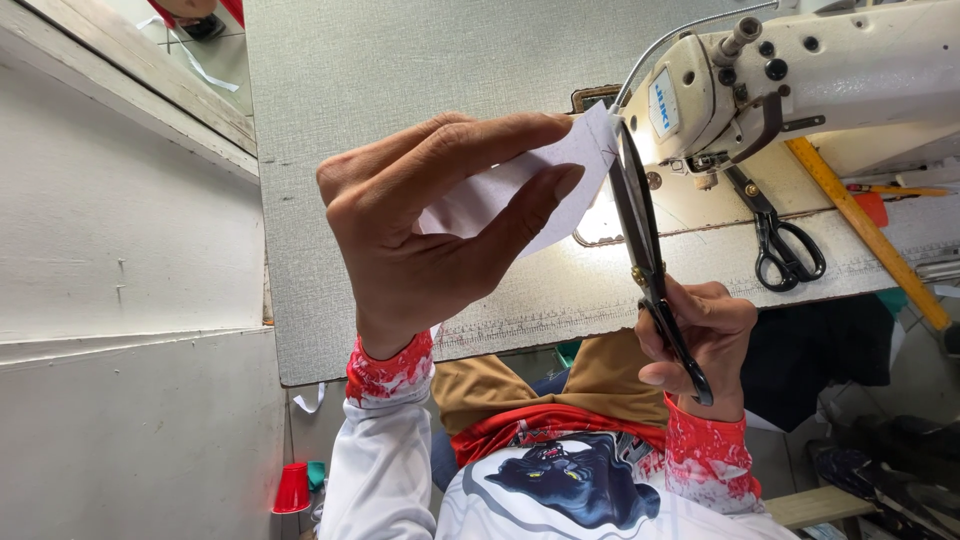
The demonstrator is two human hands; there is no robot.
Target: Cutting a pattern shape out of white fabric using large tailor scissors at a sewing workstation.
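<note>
Cut just begun, by the look of it: the blades meet only the right edge of the white piece, the rest uncut.

Left hand point(430, 235): closed in a pinch on the white piece point(520, 190), fingers over the top, thumb beneath, held up above the counter point(400, 80).

Right hand point(700, 340): curled shut through the handles of the scissors point(640, 225), blades pointing up, tip at the piece's edge.

Behind, right: sewing machine point(840, 70), second scissors point(780, 235) flat on the counter, yellow ruler point(865, 230).
</note>
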